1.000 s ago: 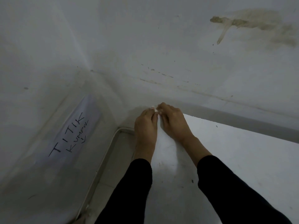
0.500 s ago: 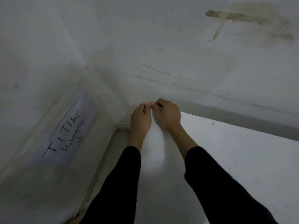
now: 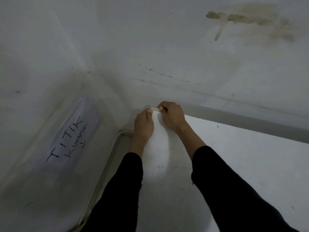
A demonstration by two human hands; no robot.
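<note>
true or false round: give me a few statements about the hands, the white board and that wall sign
1. The left hand and right hand meet at the far corner of the white board. True.
2. The paper sign on the left wall reads "TITIK KUMPUL". True.
3. The sleeves are white. False: both are black.
4. The brown stain is low on the left wall. False: it is high up on the right.
5. The right hand lies flat and open on the board. False: its fingers are curled, pinching a small white strip at the corner.
</note>
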